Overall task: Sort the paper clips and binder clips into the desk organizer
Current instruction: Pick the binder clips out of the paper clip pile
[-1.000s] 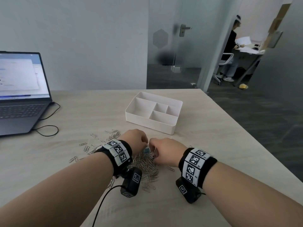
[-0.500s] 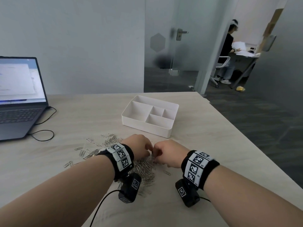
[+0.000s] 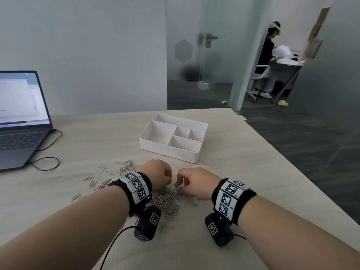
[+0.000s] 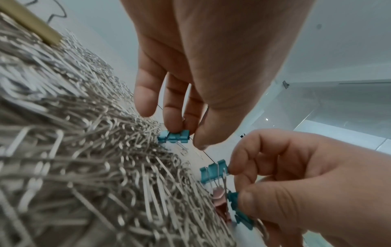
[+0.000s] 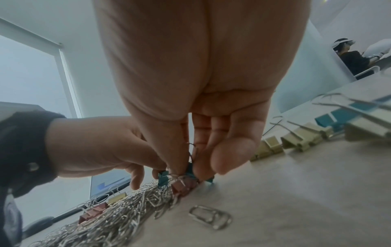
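Pale wood-grain worktop: both hands now lifted slightly. Left hand pinches teal binder clip; right hand pinches another beside silver paper-clip heap. White compartmented desk organizer beyond heap, unfilled; sorting barely begun.

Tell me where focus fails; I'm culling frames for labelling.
Left wrist: nearest paper clips smear, teal binder clip sharper. Right wrist: binder clips at right blur, palm of right hand soft. Head: sharp, edges bowed.
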`<state>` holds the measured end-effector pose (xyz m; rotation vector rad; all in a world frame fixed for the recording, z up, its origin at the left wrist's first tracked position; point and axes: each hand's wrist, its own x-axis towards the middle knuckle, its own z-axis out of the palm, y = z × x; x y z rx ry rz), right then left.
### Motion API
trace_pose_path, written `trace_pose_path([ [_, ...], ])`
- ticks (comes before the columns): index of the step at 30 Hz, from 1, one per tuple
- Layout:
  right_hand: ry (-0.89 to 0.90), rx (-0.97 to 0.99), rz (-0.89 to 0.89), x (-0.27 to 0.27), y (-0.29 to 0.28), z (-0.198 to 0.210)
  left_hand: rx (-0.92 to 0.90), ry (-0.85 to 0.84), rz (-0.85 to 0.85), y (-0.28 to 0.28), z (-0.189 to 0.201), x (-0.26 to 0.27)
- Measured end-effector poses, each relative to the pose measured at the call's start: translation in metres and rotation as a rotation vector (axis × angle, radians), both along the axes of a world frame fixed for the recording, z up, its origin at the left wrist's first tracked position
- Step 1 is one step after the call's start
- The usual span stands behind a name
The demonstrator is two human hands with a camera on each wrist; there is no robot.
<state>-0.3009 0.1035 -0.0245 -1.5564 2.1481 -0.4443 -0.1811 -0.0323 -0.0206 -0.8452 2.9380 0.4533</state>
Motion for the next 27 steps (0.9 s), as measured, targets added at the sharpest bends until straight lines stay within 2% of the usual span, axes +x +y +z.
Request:
trace_pose_path([
  [6, -0.043, 0.018, -0.054, -0.002, -0.001, -0.004, 0.064, 0.068, 0.024, -0.003, -0.002, 0.002],
  [14, 0.096, 0.06, 0.024, 0.001, -0.006, -0.009, 0.069, 0.046, 0.016, -0.002, -0.001, 0.003],
  [27, -0.213, -0.008, -0.09, -0.01, 0.012, -0.003, 0.138, 0.139, 0.14, -0.014, 0.012, 0.027],
])
